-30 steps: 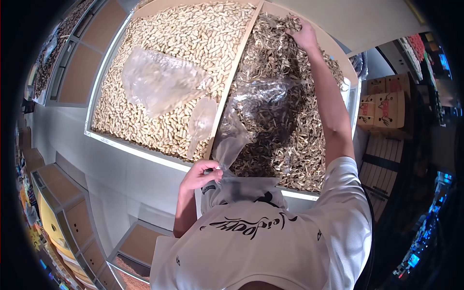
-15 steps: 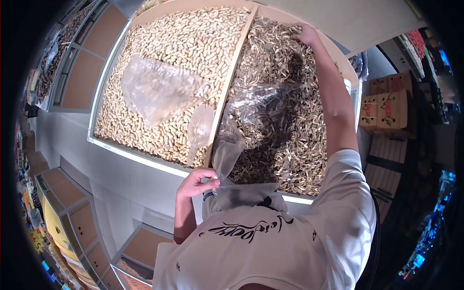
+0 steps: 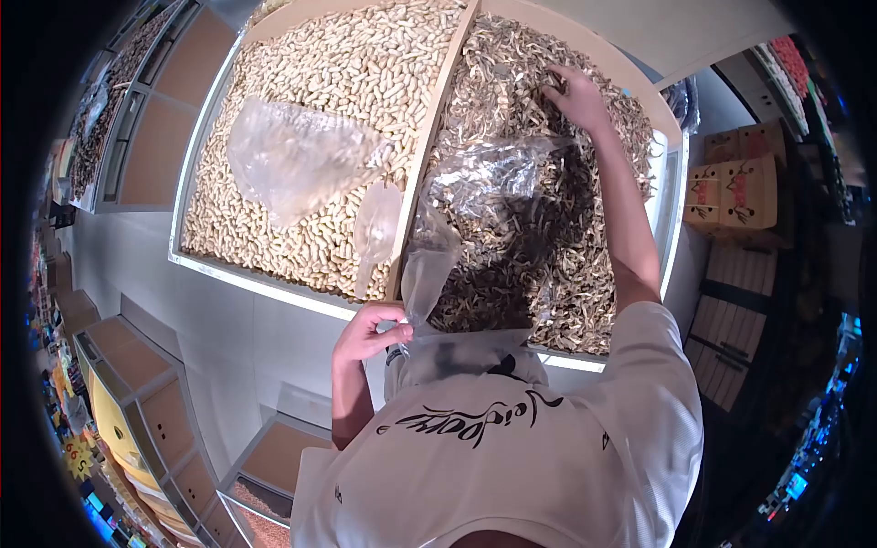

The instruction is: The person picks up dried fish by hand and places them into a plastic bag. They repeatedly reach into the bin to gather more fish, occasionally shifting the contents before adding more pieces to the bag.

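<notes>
My left hand [image 3: 370, 333] is closed around the handle end of a translucent plastic scoop [image 3: 433, 245] at the front of the bin. The blade of this scoop points away from me, beside the wooden divider [image 3: 429, 137]. Over the far part of a heap of dried brown, curled pieces [image 3: 502, 82], my right hand [image 3: 579, 99] is stretched out with thumb and fingers apart. Nothing shows between them. A clear plastic bag [image 3: 484, 178] lies across the middle of that heap, nearer to me than the right hand.
Left of the divider are peanuts in shells [image 3: 365, 64], with a plastic sheet [image 3: 297, 160] and a second translucent scoop [image 3: 377, 219] on top. Cardboard boxes [image 3: 735, 192] are stacked at the right. Another display stand [image 3: 274, 466] is at the lower left.
My right hand has drawn back from the far edge of the heap, its fingers now visible and spread. My left hand keeps its hold on the scoop. The view has shifted slightly.
</notes>
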Tool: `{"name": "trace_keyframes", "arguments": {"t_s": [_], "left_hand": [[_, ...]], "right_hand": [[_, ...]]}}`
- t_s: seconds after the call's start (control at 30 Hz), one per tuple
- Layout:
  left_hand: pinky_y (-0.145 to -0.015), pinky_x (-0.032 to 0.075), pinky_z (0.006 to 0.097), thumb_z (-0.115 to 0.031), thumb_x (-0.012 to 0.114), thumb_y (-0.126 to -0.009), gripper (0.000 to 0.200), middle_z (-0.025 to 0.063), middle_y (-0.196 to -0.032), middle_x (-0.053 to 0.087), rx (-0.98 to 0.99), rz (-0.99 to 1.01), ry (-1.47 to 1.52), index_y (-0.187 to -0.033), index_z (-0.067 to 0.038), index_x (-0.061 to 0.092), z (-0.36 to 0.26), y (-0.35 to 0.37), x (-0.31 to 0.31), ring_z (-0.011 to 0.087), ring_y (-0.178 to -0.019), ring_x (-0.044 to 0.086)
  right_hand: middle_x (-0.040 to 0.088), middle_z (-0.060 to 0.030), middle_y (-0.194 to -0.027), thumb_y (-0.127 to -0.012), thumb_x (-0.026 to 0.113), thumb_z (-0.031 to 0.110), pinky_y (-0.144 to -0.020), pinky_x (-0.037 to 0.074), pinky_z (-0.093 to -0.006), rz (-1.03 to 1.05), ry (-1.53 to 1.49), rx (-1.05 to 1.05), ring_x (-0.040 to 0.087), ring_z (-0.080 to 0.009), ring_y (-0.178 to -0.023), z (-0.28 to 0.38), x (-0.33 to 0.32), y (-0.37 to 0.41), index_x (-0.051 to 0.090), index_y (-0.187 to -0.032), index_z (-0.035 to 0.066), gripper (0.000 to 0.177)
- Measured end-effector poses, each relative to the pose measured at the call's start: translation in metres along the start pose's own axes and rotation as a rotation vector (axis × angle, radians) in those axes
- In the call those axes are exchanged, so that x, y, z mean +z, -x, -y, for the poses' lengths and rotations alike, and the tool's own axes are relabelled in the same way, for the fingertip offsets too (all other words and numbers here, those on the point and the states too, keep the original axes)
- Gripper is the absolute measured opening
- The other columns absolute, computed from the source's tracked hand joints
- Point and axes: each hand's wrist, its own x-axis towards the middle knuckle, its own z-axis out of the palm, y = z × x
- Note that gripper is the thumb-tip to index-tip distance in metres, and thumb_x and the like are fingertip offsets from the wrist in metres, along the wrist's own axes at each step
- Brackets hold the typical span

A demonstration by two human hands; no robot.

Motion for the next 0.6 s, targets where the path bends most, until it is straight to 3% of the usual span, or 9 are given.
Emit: {"name": "trace_keyframes", "arguments": {"t_s": [0.07, 0.1, 0.2, 0.23, 0.3, 0.37, 0.4, 0.5, 0.6], "left_hand": [[-0.062, 0.048, 0.0281, -0.003, 0.071, -0.089, 0.010, 0.0054, -0.075, 0.065, 0.027, -0.027, 0.015, -0.083, 0.004, 0.066, 0.010, 0.004, 0.002, 0.0125, -0.068, 0.062], [-0.061, 0.047, 0.0279, -0.003, 0.072, -0.089, 0.011, 0.0053, -0.074, 0.065, 0.039, -0.040, 0.024, -0.083, 0.004, 0.066, 0.014, 0.006, 0.004, 0.0125, -0.067, 0.062], [-0.059, 0.045, 0.0278, -0.001, 0.072, -0.086, 0.010, 0.0053, -0.072, 0.064, 0.071, -0.048, 0.123, -0.079, 0.003, 0.067, 0.013, 0.014, 0.017, 0.0133, -0.066, 0.061], [-0.059, 0.045, 0.0279, -0.001, 0.072, -0.086, 0.010, 0.0054, -0.072, 0.064, 0.073, -0.045, 0.165, -0.078, 0.003, 0.068, 0.012, 0.015, 0.020, 0.0135, -0.065, 0.061], [-0.061, 0.044, 0.0304, -0.004, 0.074, -0.085, 0.011, 0.0065, -0.072, 0.065, 0.108, 0.012, 0.100, -0.076, 0.002, 0.069, 0.012, 0.018, 0.022, 0.0161, -0.068, 0.061], [-0.063, 0.044, 0.0329, -0.007, 0.076, -0.084, 0.014, 0.0076, -0.073, 0.066, 0.131, 0.070, 0.038, -0.075, 0.001, 0.070, 0.012, 0.026, 0.026, 0.0186, -0.070, 0.062], [-0.064, 0.044, 0.0341, -0.008, 0.077, -0.083, 0.014, 0.0082, -0.073, 0.067, 0.129, 0.085, 0.050, -0.075, 0.001, 0.070, 0.013, 0.032, 0.030, 0.0201, -0.071, 0.062], [-0.065, 0.044, 0.0366, -0.009, 0.079, -0.081, 0.014, 0.0097, -0.075, 0.069, 0.159, 0.144, 0.050, -0.076, 0.001, 0.071, 0.012, 0.041, 0.037, 0.0240, -0.071, 0.062], [-0.066, 0.045, 0.0367, -0.005, 0.079, -0.079, 0.010, 0.0112, -0.074, 0.070, 0.203, 0.229, 0.024, -0.078, 0.002, 0.072, 0.009, 0.049, 0.043, 0.0271, -0.071, 0.063]], "right_hand": [[0.069, -0.0187, -0.121, -0.091, 0.071, 0.032, -0.100, 0.051, -0.0426, 0.108, -0.231, 0.114, 0.067, -0.0322, -0.111, 0.071, -0.026, 0.056, 0.065, -0.131, 0.012, 0.045], [0.070, -0.0146, -0.118, -0.093, 0.069, 0.029, -0.096, 0.054, -0.0403, 0.309, -0.403, 0.261, 0.068, -0.0268, -0.104, 0.095, -0.027, 0.084, 0.066, -0.129, 0.013, 0.040], [0.069, -0.0158, -0.119, -0.092, 0.071, 0.021, -0.089, 0.058, -0.0399, 0.390, -0.359, -0.170, 0.070, -0.0276, -0.097, 0.110, 0.021, 0.175, 0.066, -0.125, 0.008, 0.037], [0.057, -0.0201, -0.138, -0.090, 0.071, 0.024, -0.103, 0.051, -0.0437, 0.584, -0.410, -0.004, 0.063, -0.0334, -0.116, 0.117, 0.037, 0.199, 0.060, -0.134, 0.009, 0.047], [0.040, -0.0224, -0.153, -0.086, 0.075, 0.031, -0.115, 0.037, -0.0481, 0.468, -0.247, -0.024, 0.046, -0.0391, -0.136, 0.144, 0.029, 0.233, 0.050, -0.144, 0.012, 0.066], [0.031, -0.0195, -0.159, -0.082, 0.078, 0.040, -0.121, 0.026, -0.0494, 0.537, -0.315, 0.008, 0.030, -0.0396, -0.146, 0.146, 0.049, 0.254, 0.042, -0.150, 0.013, 0.081], [0.032, -0.0231, -0.158, -0.081, 0.079, 0.039, -0.119, 0.029, -0.0493, 0.512, -0.306, 0.004, 0.035, -0.0423, -0.142, 0.151, 0.061, 0.266, 0.045, -0.148, 0.013, 0.080], [0.041, -0.0213, -0.151, -0.078, 0.081, 0.036, -0.115, 0.033, -0.0500, 0.509, -0.424, -0.015, 0.041, -0.0427, -0.136, 0.172, 0.067, 0.285, 0.047, -0.146, 0.012, 0.080], [0.053, -0.0178, -0.136, -0.080, 0.078, 0.030, -0.107, 0.042, -0.0455, 0.473, -0.475, -0.084, 0.053, -0.0376, -0.124, 0.185, 0.063, 0.295, 0.057, -0.135, 0.010, 0.062]]}}
